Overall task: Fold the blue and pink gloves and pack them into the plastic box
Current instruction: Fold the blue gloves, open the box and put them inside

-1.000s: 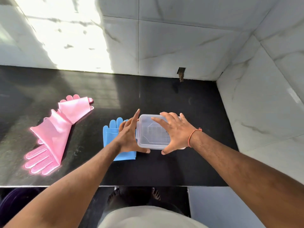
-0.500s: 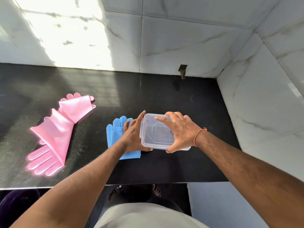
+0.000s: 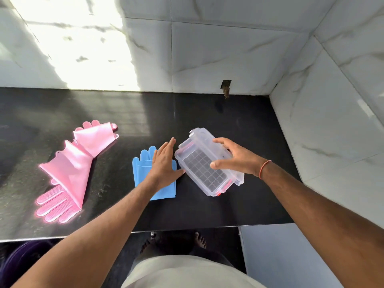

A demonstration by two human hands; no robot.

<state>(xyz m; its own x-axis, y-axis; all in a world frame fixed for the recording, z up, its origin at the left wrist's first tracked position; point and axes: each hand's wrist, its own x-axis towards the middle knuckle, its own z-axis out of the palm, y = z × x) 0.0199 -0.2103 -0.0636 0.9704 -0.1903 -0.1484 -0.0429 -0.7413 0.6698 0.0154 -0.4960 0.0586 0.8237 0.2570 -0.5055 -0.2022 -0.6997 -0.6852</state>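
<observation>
The right hand [image 3: 236, 157] grips the plastic box [image 3: 208, 163], tilted above the bench's [image 3: 207, 109] middle, probably for opening; the left hand [image 3: 164, 165], open flat, rests on the blue gloves [image 3: 145, 175] beside it; the pink gloves [image 3: 70, 169] lie toward the left edge.

A single wide head-worn view looks steeply down and forward from close above the black tabletop [image 3: 207, 113], taking in both forearms, the tiled wall corner [image 3: 291, 59] and the feet below.
</observation>
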